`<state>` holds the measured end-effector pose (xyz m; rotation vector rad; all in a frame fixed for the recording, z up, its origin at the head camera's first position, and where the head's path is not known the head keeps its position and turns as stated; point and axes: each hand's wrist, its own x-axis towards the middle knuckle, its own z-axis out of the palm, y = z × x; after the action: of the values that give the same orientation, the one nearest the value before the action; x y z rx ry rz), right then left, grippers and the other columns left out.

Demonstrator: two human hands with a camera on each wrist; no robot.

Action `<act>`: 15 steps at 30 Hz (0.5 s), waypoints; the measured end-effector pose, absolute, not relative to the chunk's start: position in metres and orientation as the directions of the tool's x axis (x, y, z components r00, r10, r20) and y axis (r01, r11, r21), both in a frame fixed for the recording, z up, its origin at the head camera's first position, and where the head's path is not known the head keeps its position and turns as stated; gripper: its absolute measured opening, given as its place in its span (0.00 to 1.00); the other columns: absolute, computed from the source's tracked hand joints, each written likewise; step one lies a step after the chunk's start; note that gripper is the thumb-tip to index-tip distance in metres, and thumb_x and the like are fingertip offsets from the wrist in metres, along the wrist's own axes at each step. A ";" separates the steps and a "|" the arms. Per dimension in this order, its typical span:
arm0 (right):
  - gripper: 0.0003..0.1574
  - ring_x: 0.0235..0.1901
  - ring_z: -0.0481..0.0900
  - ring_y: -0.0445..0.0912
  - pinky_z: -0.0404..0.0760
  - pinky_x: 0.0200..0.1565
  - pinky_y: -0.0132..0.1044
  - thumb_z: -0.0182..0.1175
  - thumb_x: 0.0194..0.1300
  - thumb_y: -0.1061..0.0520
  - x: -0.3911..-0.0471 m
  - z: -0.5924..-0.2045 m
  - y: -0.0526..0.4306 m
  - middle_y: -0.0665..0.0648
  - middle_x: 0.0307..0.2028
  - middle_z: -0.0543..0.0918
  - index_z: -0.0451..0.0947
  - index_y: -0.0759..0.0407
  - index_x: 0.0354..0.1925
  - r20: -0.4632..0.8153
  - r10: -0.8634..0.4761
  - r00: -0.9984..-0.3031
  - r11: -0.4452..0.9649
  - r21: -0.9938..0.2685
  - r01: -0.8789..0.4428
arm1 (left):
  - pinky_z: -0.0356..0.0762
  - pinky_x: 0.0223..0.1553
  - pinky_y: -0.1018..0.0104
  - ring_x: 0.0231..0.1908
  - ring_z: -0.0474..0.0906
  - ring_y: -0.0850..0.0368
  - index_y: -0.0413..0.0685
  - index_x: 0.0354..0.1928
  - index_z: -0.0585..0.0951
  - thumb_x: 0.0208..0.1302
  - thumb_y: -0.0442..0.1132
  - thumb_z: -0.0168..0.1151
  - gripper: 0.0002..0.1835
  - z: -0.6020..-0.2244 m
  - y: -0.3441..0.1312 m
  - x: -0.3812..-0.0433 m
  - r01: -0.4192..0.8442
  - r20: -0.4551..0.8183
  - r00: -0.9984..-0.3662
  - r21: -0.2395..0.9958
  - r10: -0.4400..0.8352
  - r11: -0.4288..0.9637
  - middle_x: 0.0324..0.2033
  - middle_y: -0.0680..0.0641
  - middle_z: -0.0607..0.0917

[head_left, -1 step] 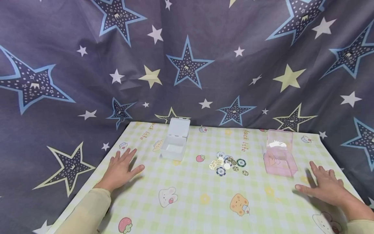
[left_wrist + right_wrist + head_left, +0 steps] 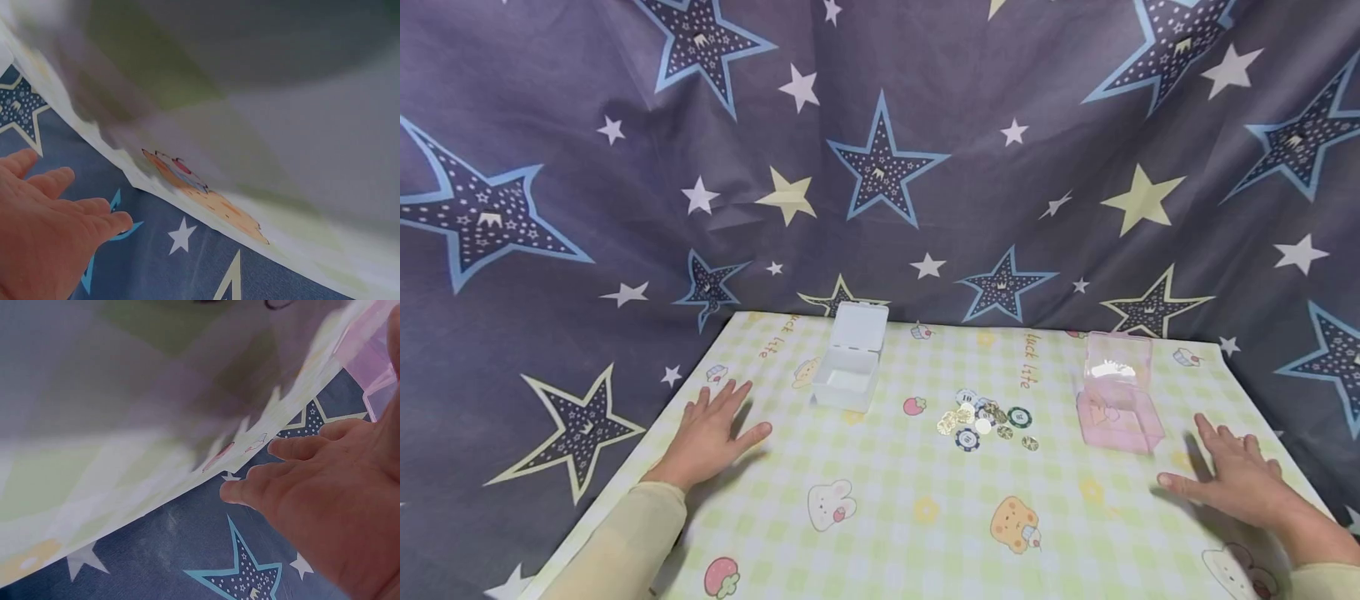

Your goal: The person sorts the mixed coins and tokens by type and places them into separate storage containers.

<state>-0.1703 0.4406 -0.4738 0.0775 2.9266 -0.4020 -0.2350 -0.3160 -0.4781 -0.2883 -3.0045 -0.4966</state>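
My left hand is spread over the left side of the table, holding nothing; the white box with its lid up is the nearest thing to it. On the right, my right hand has its fingers apart and holds nothing, a little to the right of a see-through pink box, whose lid is also up. Between the boxes lies a loose group of poker chips and gold coins, some overlapping. A green-edged chip lies at the right of the group.
A green checked cloth with cartoon prints covers the table. Behind it hangs a dark curtain patterned with stars. In the right wrist view, part of the pink box shows beyond the hand.
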 end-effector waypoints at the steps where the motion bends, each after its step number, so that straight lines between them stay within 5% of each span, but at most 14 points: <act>1: 0.83 0.67 0.41 0.95 0.46 0.62 0.91 0.61 0.67 0.20 -0.169 -0.474 0.440 0.98 0.68 0.45 0.31 0.79 0.80 -0.192 0.025 -0.981 0.962 -0.261 0.076 | 0.42 0.74 0.16 0.79 0.44 0.13 0.49 0.84 0.61 0.72 0.73 0.58 0.51 -0.479 -0.316 -0.235 0.200 0.110 -0.978 0.307 0.174 0.930 0.82 0.29 0.58; 12: 0.81 0.68 0.43 0.91 0.47 0.61 0.91 0.61 0.68 0.22 -0.167 -0.479 0.439 0.97 0.69 0.47 0.33 0.78 0.81 -0.187 0.014 -0.982 0.954 -0.293 0.070 | 0.41 0.74 0.15 0.79 0.43 0.13 0.50 0.84 0.61 0.71 0.73 0.59 0.51 -0.476 -0.308 -0.237 0.219 0.112 -0.975 0.307 0.193 0.926 0.82 0.28 0.58; 15: 0.79 0.68 0.49 0.93 0.57 0.62 0.88 0.59 0.71 0.23 -0.169 -0.476 0.439 0.95 0.70 0.51 0.32 0.79 0.81 -0.182 -0.004 -0.983 0.948 -0.312 0.054 | 0.41 0.74 0.16 0.79 0.44 0.14 0.50 0.84 0.61 0.72 0.73 0.59 0.51 -0.476 -0.306 -0.238 0.219 0.109 -0.975 0.319 0.193 0.922 0.82 0.28 0.58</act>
<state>-0.1689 0.4394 -0.4762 0.0375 2.9214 -0.4758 -0.2382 -0.3058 -0.4756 -0.3226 -3.0059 -0.5122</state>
